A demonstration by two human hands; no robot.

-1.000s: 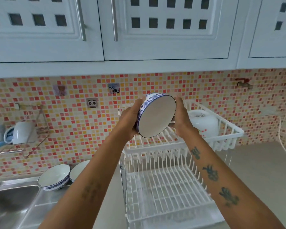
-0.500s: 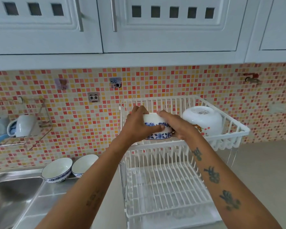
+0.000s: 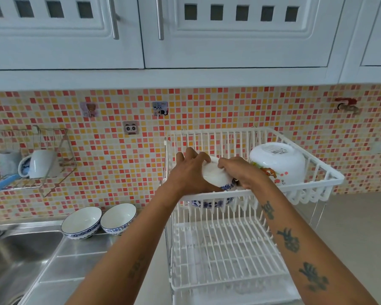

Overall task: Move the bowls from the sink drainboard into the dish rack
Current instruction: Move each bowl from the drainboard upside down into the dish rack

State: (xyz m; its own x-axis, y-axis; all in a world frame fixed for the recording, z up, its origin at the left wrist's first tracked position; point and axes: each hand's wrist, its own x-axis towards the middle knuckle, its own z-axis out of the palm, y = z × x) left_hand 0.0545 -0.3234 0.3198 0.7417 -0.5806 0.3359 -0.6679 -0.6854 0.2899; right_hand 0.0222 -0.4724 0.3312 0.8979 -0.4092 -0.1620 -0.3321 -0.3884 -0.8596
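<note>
My left hand (image 3: 188,172) and my right hand (image 3: 240,170) both hold a white bowl with a blue pattern (image 3: 216,176), turned upside down inside the upper tier of the white dish rack (image 3: 295,190). Its blue rim shows below the rack's front rail. A larger white bowl with an orange print (image 3: 279,164) lies upside down in the same tier, to the right. Two more blue-patterned bowls (image 3: 81,222) (image 3: 119,217) stand upright side by side on the steel drainboard (image 3: 75,260), left of the rack.
The rack's lower tier (image 3: 224,256) holds nothing. The sink basin (image 3: 15,258) lies at far left. A wire wall shelf with a white mug (image 3: 42,164) hangs above it. Cabinets (image 3: 185,34) run overhead. Grey counter (image 3: 350,227) extends to the right.
Both hands carried the bowl from in front of the rack, flipped it face down, and lowered it into the upper tier.
</note>
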